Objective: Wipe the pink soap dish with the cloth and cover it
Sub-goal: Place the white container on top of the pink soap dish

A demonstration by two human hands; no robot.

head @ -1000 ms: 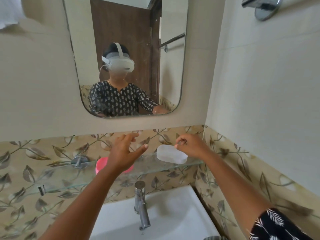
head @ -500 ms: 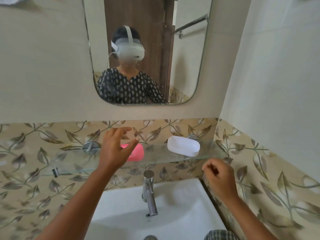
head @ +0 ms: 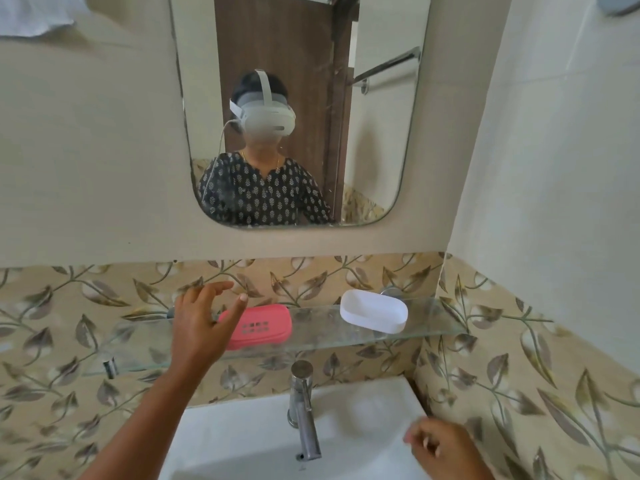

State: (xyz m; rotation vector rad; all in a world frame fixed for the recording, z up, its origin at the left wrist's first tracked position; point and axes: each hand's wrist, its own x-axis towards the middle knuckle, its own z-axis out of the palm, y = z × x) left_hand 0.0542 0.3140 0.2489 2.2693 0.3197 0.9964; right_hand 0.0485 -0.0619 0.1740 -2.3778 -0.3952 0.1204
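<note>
The pink soap dish (head: 261,326) lies on the glass shelf (head: 433,332), with small slots showing in its surface. Its white translucent cover (head: 374,315) rests apart from it, further right on the same shelf. My left hand (head: 204,323) hovers at the dish's left end with fingers spread, holding nothing, and hides that end. My right hand (head: 441,448) is low over the sink's right side, fingers loosely curled and empty. No cloth shows in either hand.
A chrome tap (head: 304,407) rises from the white sink (head: 242,441) directly below the shelf. A mirror (head: 294,109) hangs above. A white cloth corner (head: 31,19) shows at the top left. The tiled side wall (head: 536,341) stands close on the right.
My right hand let go of the white cover on the shelf and dropped down to the sink. My left hand stayed spread at the pink dish.
</note>
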